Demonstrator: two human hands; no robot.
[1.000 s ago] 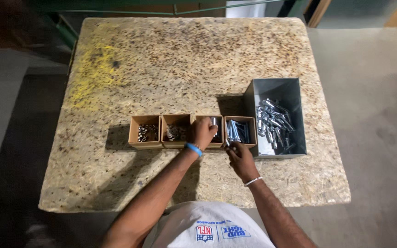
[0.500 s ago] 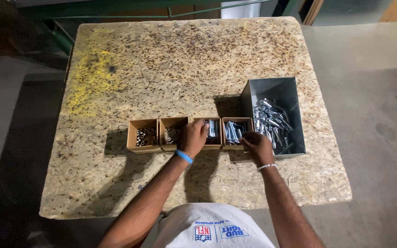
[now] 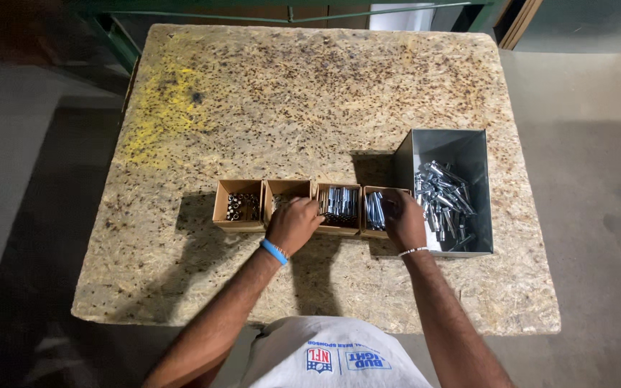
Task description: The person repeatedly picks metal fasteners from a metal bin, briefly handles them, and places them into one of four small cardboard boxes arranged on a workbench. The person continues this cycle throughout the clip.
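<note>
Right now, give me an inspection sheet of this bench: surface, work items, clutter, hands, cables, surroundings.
Surface: speckled board table, yellow stain at far left.
Work items: four small cardboard boxes of metal parts in a row; grey metal bin of loose silvery hardware to the right.
Clutter: nothing seen.
Hands: left hand over second box; right hand over fourth box; contents of each hidden.
Cables: nothing seen.
Surroundings: grey floor, green frame behind the table.

- A wooden chipboard table (image 3: 310, 93) fills the view, with a yellow paint smear (image 3: 163, 115) far up-left of the fingers.
- Grey concrete floor (image 3: 30, 179) lies on both sides.
- A green metal frame (image 3: 203, 8) runs beyond the far edge.
- Lighting is dim and shadowy.
</note>
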